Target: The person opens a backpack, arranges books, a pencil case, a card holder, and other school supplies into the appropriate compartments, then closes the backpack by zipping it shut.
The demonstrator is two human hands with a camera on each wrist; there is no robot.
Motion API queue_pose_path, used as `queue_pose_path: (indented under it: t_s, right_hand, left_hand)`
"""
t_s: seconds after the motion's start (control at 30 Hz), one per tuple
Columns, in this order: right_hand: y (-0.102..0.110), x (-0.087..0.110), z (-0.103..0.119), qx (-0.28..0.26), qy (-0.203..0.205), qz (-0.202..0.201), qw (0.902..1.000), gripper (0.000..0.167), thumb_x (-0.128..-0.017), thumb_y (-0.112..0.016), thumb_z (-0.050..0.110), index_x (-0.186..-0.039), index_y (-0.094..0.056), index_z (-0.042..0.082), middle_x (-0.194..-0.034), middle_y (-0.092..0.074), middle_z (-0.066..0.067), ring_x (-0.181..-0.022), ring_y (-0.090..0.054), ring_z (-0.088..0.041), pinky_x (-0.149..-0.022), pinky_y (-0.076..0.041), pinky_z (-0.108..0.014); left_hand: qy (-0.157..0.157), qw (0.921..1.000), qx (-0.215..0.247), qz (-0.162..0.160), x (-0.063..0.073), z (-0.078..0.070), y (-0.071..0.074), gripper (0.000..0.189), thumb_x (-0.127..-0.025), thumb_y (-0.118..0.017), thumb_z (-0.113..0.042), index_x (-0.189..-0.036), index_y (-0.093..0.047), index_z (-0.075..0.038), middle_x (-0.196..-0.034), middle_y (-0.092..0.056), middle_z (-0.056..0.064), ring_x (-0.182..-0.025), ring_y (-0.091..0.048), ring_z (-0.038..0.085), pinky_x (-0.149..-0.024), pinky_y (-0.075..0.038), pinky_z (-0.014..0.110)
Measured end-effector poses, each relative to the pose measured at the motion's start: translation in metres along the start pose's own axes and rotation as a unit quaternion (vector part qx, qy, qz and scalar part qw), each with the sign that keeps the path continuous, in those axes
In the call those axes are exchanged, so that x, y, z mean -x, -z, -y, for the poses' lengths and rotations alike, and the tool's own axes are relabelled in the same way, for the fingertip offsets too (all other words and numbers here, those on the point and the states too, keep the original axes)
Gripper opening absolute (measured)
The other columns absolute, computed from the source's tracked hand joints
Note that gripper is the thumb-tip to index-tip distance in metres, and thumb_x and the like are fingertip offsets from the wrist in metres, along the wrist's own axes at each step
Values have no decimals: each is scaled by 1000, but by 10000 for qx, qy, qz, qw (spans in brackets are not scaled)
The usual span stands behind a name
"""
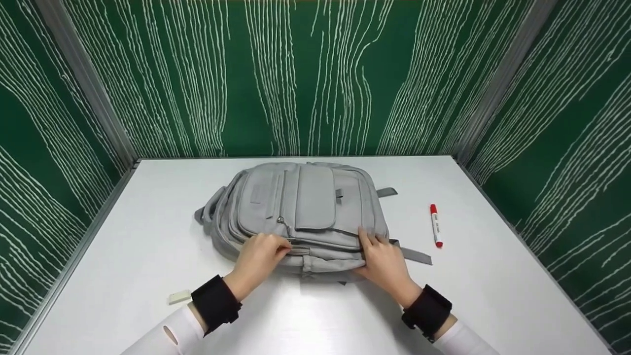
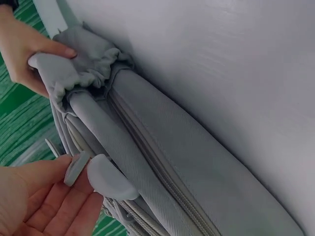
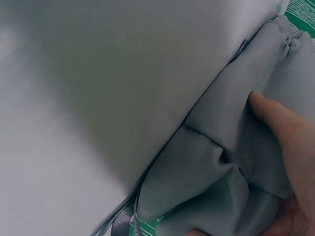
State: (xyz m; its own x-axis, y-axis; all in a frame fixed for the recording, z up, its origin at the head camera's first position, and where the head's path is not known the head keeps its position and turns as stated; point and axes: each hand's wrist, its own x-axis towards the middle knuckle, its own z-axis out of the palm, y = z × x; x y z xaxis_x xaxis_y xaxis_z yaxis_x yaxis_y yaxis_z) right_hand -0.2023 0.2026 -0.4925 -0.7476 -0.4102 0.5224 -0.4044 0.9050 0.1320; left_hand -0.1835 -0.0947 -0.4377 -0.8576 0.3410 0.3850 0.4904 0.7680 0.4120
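A grey backpack (image 1: 315, 197) lies on its back on the white table, its top loop toward the left. At its near side my left hand (image 1: 262, 251) pinches a small grey zipper pull (image 2: 77, 168) between thumb and fingers. Beside that pull is a rounded grey flap (image 2: 110, 178), and a long zipper (image 2: 172, 184) runs along the bag's side. My right hand (image 1: 387, 259) grips the bag's lower right corner, by the gathered side pocket (image 1: 333, 264). In the right wrist view its thumb presses into the grey fabric (image 3: 211, 152).
To the right of the bag lies a red-capped white marker (image 1: 436, 226). A small pale eraser-like block (image 1: 179, 297) sits near my left wrist. Loose grey straps (image 1: 416, 256) stick out at the bag's right end. Green panels with white lines (image 1: 305, 79) enclose the table (image 1: 305, 315).
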Motion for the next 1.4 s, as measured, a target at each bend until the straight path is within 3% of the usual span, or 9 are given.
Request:
queue_pose_path:
  t_s: [0.57, 0.87, 1.03, 1.17, 1.27, 1.4]
  right_hand:
    - [0, 1, 5, 33, -43, 120, 9999, 97, -59, -95, 50, -135, -62, -2, -115, -76, -19, -102, -74, -37, -65, -63, -47]
    - [-1, 1, 2, 19, -84, 108, 9999, 100, -58, -96, 50, -136, -61, -1, -114, -76, -18, -101, -73, -35, -62, -62, -46]
    - [0, 2, 0, -30, -67, 131, 9999, 99, -59, -95, 52, -136, -61, -1, -114, -76, -20, -103, -74, -37, -64, -63, -46]
    - [0, 1, -1, -26, -55, 96, 9999, 100, -57, -95, 52, -135, -62, -1, -114, -76, -20, -102, -74, -38, -65, -63, -47]
    - [0, 1, -1, 6, -49, 72, 10000, 101, -57, -95, 53, -135, -62, -1, -116, -76, -20, -102, -74, -39, -65, -63, -47]
    - [-1, 2, 1, 26, -37, 118, 9999, 102, -58, -94, 55, -137, -61, -1, -117, -76, -20, -103, -73, -40, -67, -63, -46]
  left_hand:
    - [-563, 9984, -47, 85, -11, -35, -27, 7, -90, -76, -13, -94, -82, -11, -90, -81, 2, -80, -78, 17, -75, -63, 28]
    - [-828, 9965, 33, -91, -10, -30, -31, 8, -90, -76, -11, -96, -81, -11, -89, -80, 1, -79, -76, 15, -76, -63, 27]
    - [-874, 9958, 27, -271, -7, -16, -19, 16, -92, -74, -17, -105, -79, -9, -97, -80, 5, -81, -77, 16, -74, -64, 27]
    - [-959, 9949, -64, -305, -8, 8, -2, 29, -93, -72, -24, -116, -74, -7, -113, -77, 11, -87, -77, 22, -76, -64, 29]
    - [-962, 9950, -240, -84, -12, 38, 11, 51, -92, -73, -33, -134, -64, -5, -136, -67, 16, -112, -72, 31, -99, -60, 41]
    - [-713, 9933, -667, 614, -11, 79, 24, 94, -83, -76, -55, -154, -42, -3, -160, -43, 21, -148, -44, 40, -126, -29, 59]
